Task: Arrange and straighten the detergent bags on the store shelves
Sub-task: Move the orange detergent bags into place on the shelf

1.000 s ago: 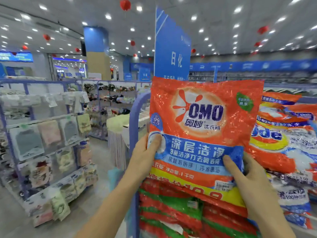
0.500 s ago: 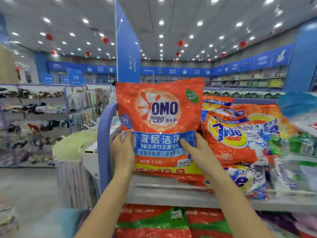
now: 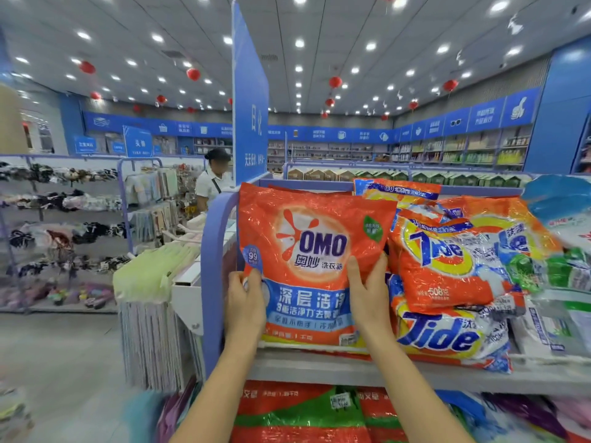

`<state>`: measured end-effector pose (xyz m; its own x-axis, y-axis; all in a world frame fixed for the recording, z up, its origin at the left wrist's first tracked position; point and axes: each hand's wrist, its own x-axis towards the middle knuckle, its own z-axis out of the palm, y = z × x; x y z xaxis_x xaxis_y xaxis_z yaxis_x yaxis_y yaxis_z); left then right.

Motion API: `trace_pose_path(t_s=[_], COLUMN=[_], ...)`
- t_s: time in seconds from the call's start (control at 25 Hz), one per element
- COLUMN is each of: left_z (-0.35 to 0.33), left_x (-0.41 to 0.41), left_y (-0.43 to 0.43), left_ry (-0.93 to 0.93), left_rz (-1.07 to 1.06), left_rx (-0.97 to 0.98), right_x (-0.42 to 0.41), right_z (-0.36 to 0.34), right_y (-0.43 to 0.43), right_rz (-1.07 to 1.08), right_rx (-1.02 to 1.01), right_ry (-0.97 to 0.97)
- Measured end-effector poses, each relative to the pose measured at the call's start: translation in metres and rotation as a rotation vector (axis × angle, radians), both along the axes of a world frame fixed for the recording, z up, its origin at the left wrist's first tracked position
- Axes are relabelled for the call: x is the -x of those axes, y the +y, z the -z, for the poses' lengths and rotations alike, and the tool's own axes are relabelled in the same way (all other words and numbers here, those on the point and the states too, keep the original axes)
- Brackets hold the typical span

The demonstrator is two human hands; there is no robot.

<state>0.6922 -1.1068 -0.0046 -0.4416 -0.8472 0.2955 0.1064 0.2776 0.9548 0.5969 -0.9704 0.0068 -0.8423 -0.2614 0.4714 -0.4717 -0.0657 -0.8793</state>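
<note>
— What is the person holding?

— A glossy orange-red plastic detergent bag marked OMO (image 3: pixel 315 247). It is crinkled and catching the ceiling lights, with a blue band running across its lower half. It is standing upright at the left end of the grey top shelf (image 3: pixel 319 369), just inside the rounded lavender end frame (image 3: pixel 211 266).

— And the fingers?

— The left hand (image 3: pixel 244 302) is pinching the bag's edge at eight o'clock. Its thumb is lying on the front and the other fingers are hiding behind. The right hand (image 3: pixel 367 292) is gripping at four o'clock, thumb pressing the front, fingers curling round the side.

— What is lying beside it?

— At three o'clock, shiny orange Tide pouches (image 3: pixel 447 260) are slumping in a loose heap and touching it. At six o'clock, red-and-green bags (image 3: pixel 303 414) are lying on the level below.
</note>
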Motion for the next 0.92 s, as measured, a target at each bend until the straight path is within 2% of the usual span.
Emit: trace_pose_path(t_s=[0.24, 0.36, 0.48, 0.56, 0.64, 0.76, 0.8, 0.92], left_z=[0.010, 0.010, 0.009, 0.015, 0.026, 0.040, 0.043, 0.050], left_x=[0.006, 0.009, 0.004, -0.003, -0.008, -0.002, 0.003, 0.011], left_y=[-0.001, -0.003, 0.004, 0.014, 0.028, 0.044, 0.047, 0.043], left_ry=[0.091, 0.067, 0.067, 0.074, 0.031, -0.159, -0.209, -0.313], left_rz=[-0.097, -0.110, -0.100, -0.109, -0.232, -0.280, -0.280, -0.310], left_rx=[0.028, -0.007, -0.003, 0.135, 0.428, 0.850, 0.944, 1.036], right_x=[0.011, 0.016, 0.014, 0.007, -0.008, -0.020, -0.017, -0.009], right_z=[-0.001, 0.002, -0.004, -0.004, 0.004, 0.031, 0.041, 0.054], right_y=[-0.025, -0.026, -0.015, -0.002, 0.010, 0.011, 0.009, 0.005], right_rz=[0.201, 0.161, 0.026, 0.043, 0.129, 0.333, 0.380, 0.422], right_rx=[-0.081, -0.105, -0.059, 0.018, 0.006, -0.310, -0.422, -0.625], right_ry=[0.176, 0.143, 0.079, 0.128, 0.306, 0.731, 0.806, 0.776])
